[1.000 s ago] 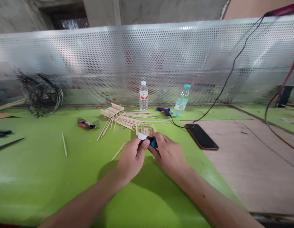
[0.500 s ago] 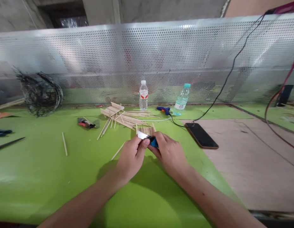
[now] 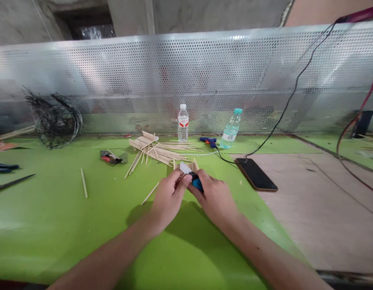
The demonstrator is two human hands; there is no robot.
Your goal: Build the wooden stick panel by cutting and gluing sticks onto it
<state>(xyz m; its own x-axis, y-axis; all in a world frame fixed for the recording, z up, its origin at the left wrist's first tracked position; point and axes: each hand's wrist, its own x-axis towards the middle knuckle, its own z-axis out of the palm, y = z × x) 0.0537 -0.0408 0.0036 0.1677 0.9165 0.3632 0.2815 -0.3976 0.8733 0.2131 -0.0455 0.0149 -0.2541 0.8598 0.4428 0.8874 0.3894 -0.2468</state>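
Right hand point(image 3: 215, 195) grips the blue cutter point(image 3: 197, 183), its far end hidden by fingers; left hand point(image 3: 171, 193) pinches near the blade, exact hold unclear, and the small stick panel point(image 3: 190, 165) sits just beyond, its near edge covered.

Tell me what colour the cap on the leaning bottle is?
Teal; the head view shows the cap best.

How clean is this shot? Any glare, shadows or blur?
Head view: pale glare on the perforated silver metal screen; a soft shadow on the bright green tabletop beside the bare left hand; the tangled dark wire coil looks smeared.
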